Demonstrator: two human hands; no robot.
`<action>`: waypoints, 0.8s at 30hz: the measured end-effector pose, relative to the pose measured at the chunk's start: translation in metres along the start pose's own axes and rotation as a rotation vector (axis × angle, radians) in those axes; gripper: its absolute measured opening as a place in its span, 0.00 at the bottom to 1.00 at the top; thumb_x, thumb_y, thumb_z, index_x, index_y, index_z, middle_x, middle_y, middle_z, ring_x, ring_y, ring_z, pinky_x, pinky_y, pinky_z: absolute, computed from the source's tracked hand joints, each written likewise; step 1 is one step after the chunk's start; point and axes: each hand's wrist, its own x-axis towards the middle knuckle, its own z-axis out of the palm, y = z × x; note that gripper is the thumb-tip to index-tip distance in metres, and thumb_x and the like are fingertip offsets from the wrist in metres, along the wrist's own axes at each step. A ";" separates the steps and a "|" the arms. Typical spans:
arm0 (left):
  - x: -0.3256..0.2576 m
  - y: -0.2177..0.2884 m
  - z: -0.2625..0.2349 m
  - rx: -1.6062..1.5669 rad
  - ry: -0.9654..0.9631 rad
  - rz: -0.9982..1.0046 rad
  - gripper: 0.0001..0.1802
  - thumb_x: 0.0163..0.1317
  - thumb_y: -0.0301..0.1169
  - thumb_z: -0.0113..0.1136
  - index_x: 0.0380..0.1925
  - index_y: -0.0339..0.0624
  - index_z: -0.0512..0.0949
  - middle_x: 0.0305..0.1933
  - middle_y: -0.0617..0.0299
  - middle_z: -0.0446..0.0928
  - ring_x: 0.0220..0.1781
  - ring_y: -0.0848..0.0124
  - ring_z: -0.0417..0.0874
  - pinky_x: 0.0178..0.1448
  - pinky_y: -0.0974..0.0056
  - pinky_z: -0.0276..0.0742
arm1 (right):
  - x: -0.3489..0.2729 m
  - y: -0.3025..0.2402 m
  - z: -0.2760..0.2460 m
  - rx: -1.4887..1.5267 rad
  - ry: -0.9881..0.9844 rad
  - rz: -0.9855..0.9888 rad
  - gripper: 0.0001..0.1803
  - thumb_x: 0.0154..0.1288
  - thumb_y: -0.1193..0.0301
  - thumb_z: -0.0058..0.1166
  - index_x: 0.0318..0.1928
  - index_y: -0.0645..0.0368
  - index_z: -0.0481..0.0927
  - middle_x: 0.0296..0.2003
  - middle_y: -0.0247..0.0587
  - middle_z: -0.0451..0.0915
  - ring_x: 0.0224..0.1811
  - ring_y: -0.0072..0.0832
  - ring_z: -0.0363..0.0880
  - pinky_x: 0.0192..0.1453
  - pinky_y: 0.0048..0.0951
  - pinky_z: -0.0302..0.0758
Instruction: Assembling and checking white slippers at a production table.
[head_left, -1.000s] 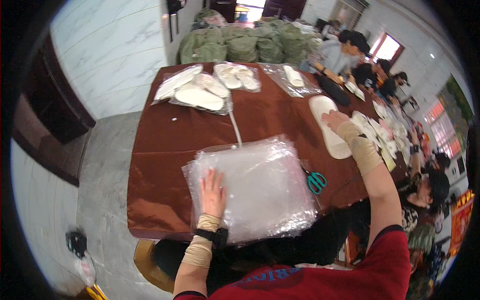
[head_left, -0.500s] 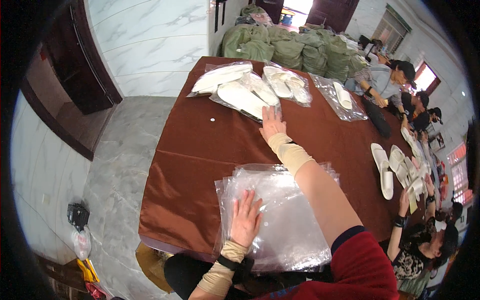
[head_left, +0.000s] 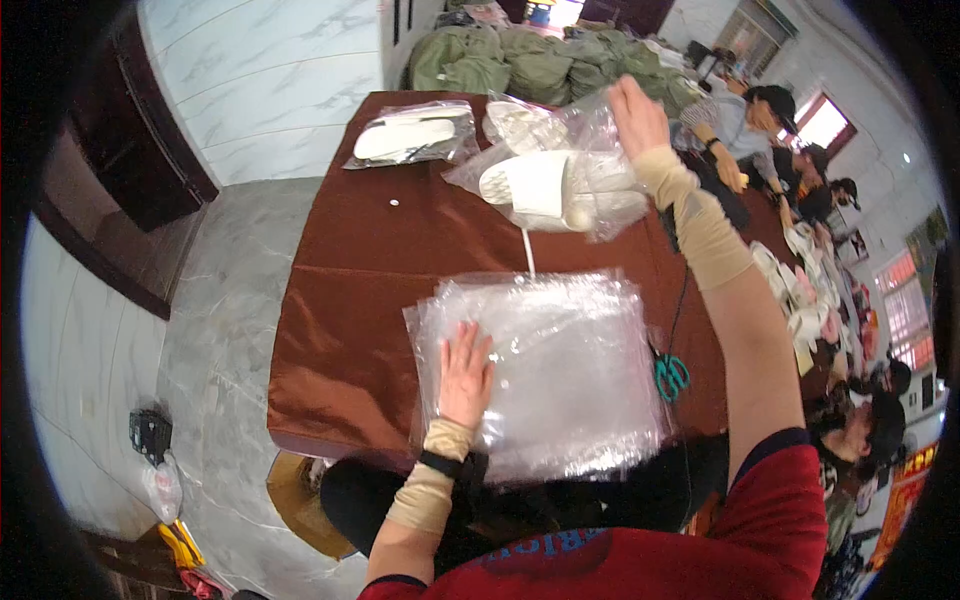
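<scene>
My left hand point(head_left: 465, 380) lies flat, fingers out, on the left part of a stack of clear plastic bags point(head_left: 570, 370) on the table. With my arm stretched far forward, my right hand point(head_left: 640, 118) is closed on the upper right corner of a clear bag of white slippers point(head_left: 538, 185). That bag is tilted over the far part of the table. Beyond it, partly covered, lies another bagged pair of slippers point(head_left: 520, 125). To the left rests a flat bagged pair point(head_left: 405, 138). A thin white strip point(head_left: 528, 250) shows between the held bag and the stack.
A brown cloth point(head_left: 340, 290) covers the table. Teal-handled scissors point(head_left: 672, 375) lie right of the stack. Loose white slippers point(head_left: 800, 290) are heaped at the right, near co-workers point(head_left: 760, 120). Green sacks point(head_left: 460, 60) stand behind the table. A small white disc point(head_left: 394, 203) lies on the cloth.
My right hand has moved from the bagged slippers at the far left to the right and now lifts a bag by its corner. My left hand stays on the stack. The view has shifted.
</scene>
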 end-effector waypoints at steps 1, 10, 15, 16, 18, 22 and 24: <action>-0.001 -0.002 0.000 0.006 -0.001 -0.002 0.23 0.59 0.27 0.56 0.56 0.41 0.71 0.70 0.53 0.60 0.75 0.56 0.53 0.74 0.44 0.47 | -0.001 -0.007 -0.018 -0.010 -0.003 0.017 0.16 0.69 0.56 0.39 0.40 0.56 0.71 0.34 0.58 0.79 0.40 0.58 0.76 0.45 0.51 0.70; 0.000 -0.008 0.001 -0.069 0.037 0.009 0.27 0.61 0.23 0.52 0.62 0.40 0.64 0.69 0.51 0.61 0.75 0.56 0.54 0.76 0.47 0.44 | -0.069 -0.023 -0.140 0.943 -0.347 0.499 0.09 0.65 0.67 0.50 0.41 0.56 0.78 0.30 0.30 0.77 0.28 0.22 0.75 0.33 0.26 0.75; 0.004 -0.007 0.014 -0.418 0.109 -0.121 0.27 0.64 0.21 0.47 0.65 0.41 0.61 0.66 0.51 0.66 0.70 0.58 0.63 0.73 0.55 0.55 | -0.182 0.073 -0.064 0.468 -0.376 0.441 0.12 0.66 0.62 0.53 0.32 0.58 0.75 0.25 0.31 0.75 0.29 0.21 0.73 0.32 0.28 0.72; 0.003 -0.008 0.013 -0.642 0.144 -0.220 0.27 0.65 0.21 0.46 0.65 0.41 0.61 0.65 0.52 0.68 0.68 0.59 0.67 0.71 0.58 0.59 | -0.209 0.081 -0.050 0.574 -0.344 0.632 0.12 0.65 0.64 0.54 0.33 0.61 0.74 0.24 0.32 0.76 0.26 0.20 0.73 0.32 0.26 0.71; 0.002 -0.009 0.005 -0.655 0.162 -0.201 0.25 0.69 0.25 0.44 0.66 0.42 0.60 0.62 0.52 0.72 0.64 0.62 0.72 0.66 0.62 0.65 | -0.258 0.095 -0.044 0.351 -0.223 0.537 0.16 0.63 0.58 0.56 0.39 0.60 0.76 0.35 0.45 0.83 0.39 0.35 0.81 0.45 0.30 0.75; -0.006 -0.007 -0.010 -0.614 0.121 -0.246 0.24 0.72 0.36 0.41 0.65 0.40 0.62 0.60 0.53 0.74 0.63 0.63 0.71 0.67 0.63 0.62 | -0.316 0.056 -0.069 0.503 -0.241 0.777 0.11 0.64 0.65 0.51 0.35 0.61 0.78 0.26 0.39 0.82 0.25 0.26 0.80 0.29 0.27 0.74; -0.004 -0.005 -0.008 -0.590 0.111 -0.222 0.22 0.70 0.34 0.47 0.61 0.37 0.67 0.60 0.53 0.74 0.63 0.63 0.72 0.67 0.62 0.63 | -0.343 0.052 -0.082 0.567 -0.453 0.969 0.10 0.65 0.67 0.50 0.34 0.61 0.79 0.23 0.34 0.80 0.21 0.20 0.77 0.23 0.24 0.71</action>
